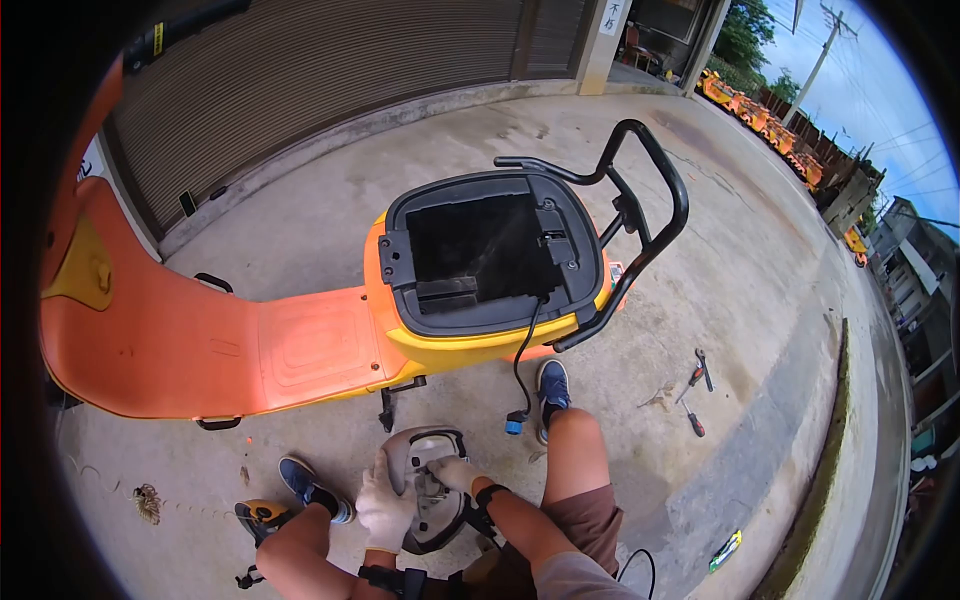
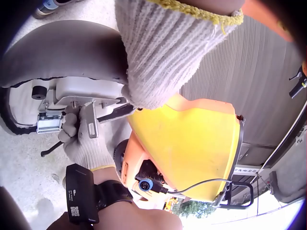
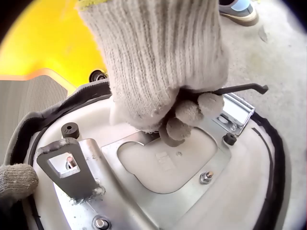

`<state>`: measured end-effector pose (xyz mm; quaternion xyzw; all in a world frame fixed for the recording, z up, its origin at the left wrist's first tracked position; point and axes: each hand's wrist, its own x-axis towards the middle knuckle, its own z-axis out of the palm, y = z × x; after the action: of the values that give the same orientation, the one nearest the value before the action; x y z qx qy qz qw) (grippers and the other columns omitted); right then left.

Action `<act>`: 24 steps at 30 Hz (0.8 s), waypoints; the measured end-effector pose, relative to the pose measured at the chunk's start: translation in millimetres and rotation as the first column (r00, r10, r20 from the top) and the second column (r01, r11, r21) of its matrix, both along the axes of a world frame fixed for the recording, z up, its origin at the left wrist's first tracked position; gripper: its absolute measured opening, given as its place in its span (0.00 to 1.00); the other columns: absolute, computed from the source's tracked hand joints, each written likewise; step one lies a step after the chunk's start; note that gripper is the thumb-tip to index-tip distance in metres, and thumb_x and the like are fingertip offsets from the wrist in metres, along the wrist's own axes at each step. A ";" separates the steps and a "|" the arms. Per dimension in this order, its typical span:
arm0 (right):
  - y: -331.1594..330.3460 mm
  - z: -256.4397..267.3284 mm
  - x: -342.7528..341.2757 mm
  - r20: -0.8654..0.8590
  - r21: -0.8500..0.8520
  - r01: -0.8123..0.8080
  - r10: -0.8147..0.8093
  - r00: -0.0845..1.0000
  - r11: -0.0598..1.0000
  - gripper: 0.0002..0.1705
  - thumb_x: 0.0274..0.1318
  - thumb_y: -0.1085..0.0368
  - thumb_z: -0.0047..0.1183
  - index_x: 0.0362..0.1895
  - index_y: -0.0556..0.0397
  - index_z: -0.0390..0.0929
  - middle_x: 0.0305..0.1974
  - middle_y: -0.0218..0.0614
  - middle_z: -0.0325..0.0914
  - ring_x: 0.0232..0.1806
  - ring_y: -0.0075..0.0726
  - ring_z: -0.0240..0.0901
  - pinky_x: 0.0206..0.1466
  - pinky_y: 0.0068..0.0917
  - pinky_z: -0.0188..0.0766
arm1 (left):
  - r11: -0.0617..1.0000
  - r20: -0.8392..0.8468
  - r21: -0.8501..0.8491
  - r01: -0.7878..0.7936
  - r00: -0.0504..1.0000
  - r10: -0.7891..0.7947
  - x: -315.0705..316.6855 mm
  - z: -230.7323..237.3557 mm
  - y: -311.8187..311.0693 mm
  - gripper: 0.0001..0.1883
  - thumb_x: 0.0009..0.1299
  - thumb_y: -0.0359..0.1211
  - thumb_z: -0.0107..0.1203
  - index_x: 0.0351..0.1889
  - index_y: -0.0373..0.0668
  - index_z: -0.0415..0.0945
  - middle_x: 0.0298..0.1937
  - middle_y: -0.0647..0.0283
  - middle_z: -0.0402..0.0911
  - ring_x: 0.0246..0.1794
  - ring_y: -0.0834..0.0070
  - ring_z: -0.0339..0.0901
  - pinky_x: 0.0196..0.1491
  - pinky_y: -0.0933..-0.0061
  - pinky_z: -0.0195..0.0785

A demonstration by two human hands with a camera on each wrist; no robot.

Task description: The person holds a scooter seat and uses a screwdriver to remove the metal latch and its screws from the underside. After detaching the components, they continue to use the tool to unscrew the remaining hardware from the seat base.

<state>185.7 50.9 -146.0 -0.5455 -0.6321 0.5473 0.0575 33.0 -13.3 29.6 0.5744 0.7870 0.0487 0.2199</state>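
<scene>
A scooter seat (image 1: 425, 535) lies underside up between the person's legs, its white base and metal bracket (image 3: 91, 167) showing. My gloved left hand (image 1: 385, 508) grips the seat's rim; a gloved fingertip of it shows at the left of the right wrist view. Over the underside is my gloved right hand (image 3: 163, 72), fingers curled around a thin black rod with a bent tip (image 3: 244, 88). Its grip end is hidden in the palm. Beside those fingers sits a shiny metal hinge (image 3: 236, 114). Nuts on studs (image 3: 206, 177) and black rubber feet (image 3: 70, 129) surround the bracket.
An orange and yellow scooter (image 1: 320, 340) stands ahead, its seat opening uncovered. A black cable with a blue connector (image 1: 514, 427) hangs from it. Screwdrivers (image 1: 695, 424) and other tools lie on the concrete at right. A yellow-green item (image 1: 726, 550) lies nearer.
</scene>
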 end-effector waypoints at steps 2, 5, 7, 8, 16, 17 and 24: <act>-3.8 -11.9 -1.3 0.060 0.303 -0.067 0.051 0.997 0.951 0.24 0.68 0.48 0.43 0.44 0.55 0.81 0.42 0.50 0.82 0.43 0.58 0.80 0.47 0.46 0.75 | 1.000 0.029 0.026 -0.007 1.000 0.006 -2.5 -0.6 0.5 0.43 0.62 0.44 0.61 0.75 0.49 0.56 0.57 0.48 0.73 0.53 0.50 0.77 0.54 0.58 0.73; -5.8 5.2 0.0 0.173 0.390 -0.159 0.097 0.980 0.907 0.21 0.67 0.49 0.45 0.44 0.54 0.80 0.44 0.51 0.81 0.46 0.59 0.78 0.50 0.48 0.74 | 0.998 0.016 0.067 0.000 1.000 -0.002 -4.0 -7.1 -2.0 0.42 0.62 0.44 0.61 0.75 0.48 0.57 0.57 0.48 0.73 0.53 0.51 0.77 0.54 0.58 0.73; -9.4 -1.1 3.0 0.171 0.458 -0.171 0.102 0.980 0.872 0.20 0.66 0.50 0.46 0.43 0.53 0.80 0.44 0.50 0.81 0.46 0.59 0.78 0.50 0.48 0.74 | 0.996 0.019 0.088 0.003 1.000 -0.005 -3.7 -9.4 -3.2 0.42 0.62 0.44 0.61 0.75 0.48 0.57 0.57 0.48 0.73 0.53 0.50 0.77 0.54 0.57 0.73; -9.3 -3.8 3.4 0.168 0.526 -0.185 0.112 0.979 0.830 0.19 0.66 0.51 0.48 0.43 0.53 0.80 0.44 0.50 0.81 0.46 0.59 0.78 0.49 0.49 0.74 | 0.994 0.020 0.112 0.001 1.000 -0.003 -3.9 -9.4 -2.6 0.42 0.62 0.44 0.61 0.75 0.48 0.57 0.57 0.48 0.73 0.54 0.50 0.77 0.54 0.57 0.73; -2.6 1.0 3.3 -0.027 0.124 0.015 -0.012 1.000 0.992 0.28 0.66 0.48 0.42 0.44 0.62 0.81 0.46 0.62 0.79 0.53 0.62 0.75 0.58 0.47 0.68 | 0.998 0.017 0.062 -0.008 1.000 0.007 4.0 -0.1 -2.5 0.41 0.63 0.44 0.61 0.74 0.48 0.58 0.58 0.48 0.73 0.54 0.50 0.76 0.55 0.57 0.73; -2.4 19.7 4.3 -0.046 -0.065 0.076 -0.079 0.996 0.995 0.30 0.67 0.47 0.40 0.44 0.63 0.81 0.47 0.63 0.78 0.54 0.62 0.75 0.60 0.47 0.67 | 0.999 0.012 0.044 -0.005 1.000 0.004 4.8 1.5 -3.1 0.41 0.63 0.44 0.61 0.74 0.48 0.58 0.57 0.48 0.73 0.54 0.50 0.77 0.55 0.57 0.73; -0.3 8.5 1.6 0.067 0.175 -0.016 0.004 0.998 0.984 0.31 0.67 0.47 0.39 0.42 0.64 0.82 0.46 0.62 0.79 0.53 0.63 0.75 0.58 0.48 0.68 | 0.997 0.049 0.073 -0.012 0.999 0.008 1.8 -3.5 -3.8 0.42 0.62 0.43 0.62 0.74 0.49 0.58 0.57 0.49 0.73 0.54 0.50 0.77 0.55 0.57 0.72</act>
<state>187.3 50.6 -137.6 -0.5530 -0.6820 0.4715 0.0817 34.9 -17.1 26.1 0.5768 0.7819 0.0926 0.2174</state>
